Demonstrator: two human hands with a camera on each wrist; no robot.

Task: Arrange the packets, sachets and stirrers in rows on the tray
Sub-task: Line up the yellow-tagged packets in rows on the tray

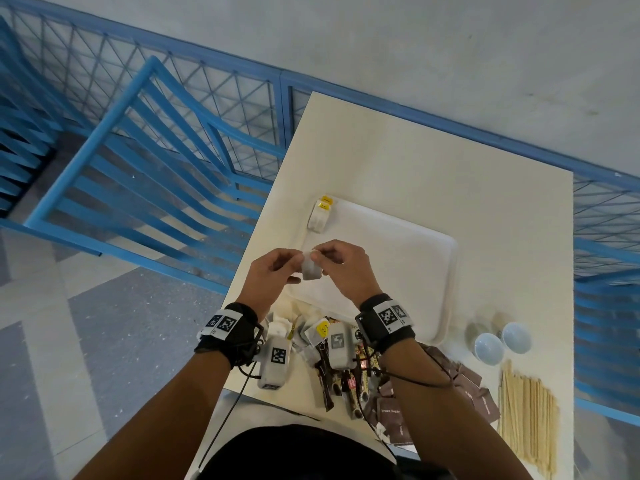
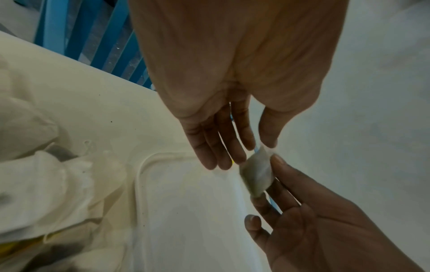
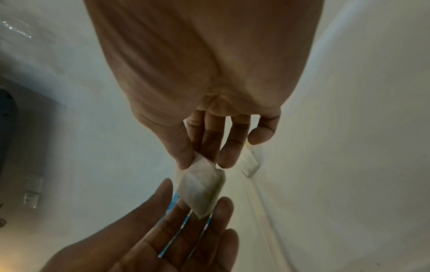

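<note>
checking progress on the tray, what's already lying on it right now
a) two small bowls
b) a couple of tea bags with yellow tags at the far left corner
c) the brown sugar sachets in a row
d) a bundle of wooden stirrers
b: the only things on the tray are the tea bags with yellow tags at its far left corner; the stirrers, brown sachets and bowls lie off it on the table.

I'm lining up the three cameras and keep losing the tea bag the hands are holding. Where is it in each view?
Head: the tea bag is at centre, pinched between both hands above the tray's near-left part.
Left wrist: right of centre, below the left hand's fingertips.
Right wrist: at centre, below the right hand's fingertips.
Shared landmark: the white tray.
</note>
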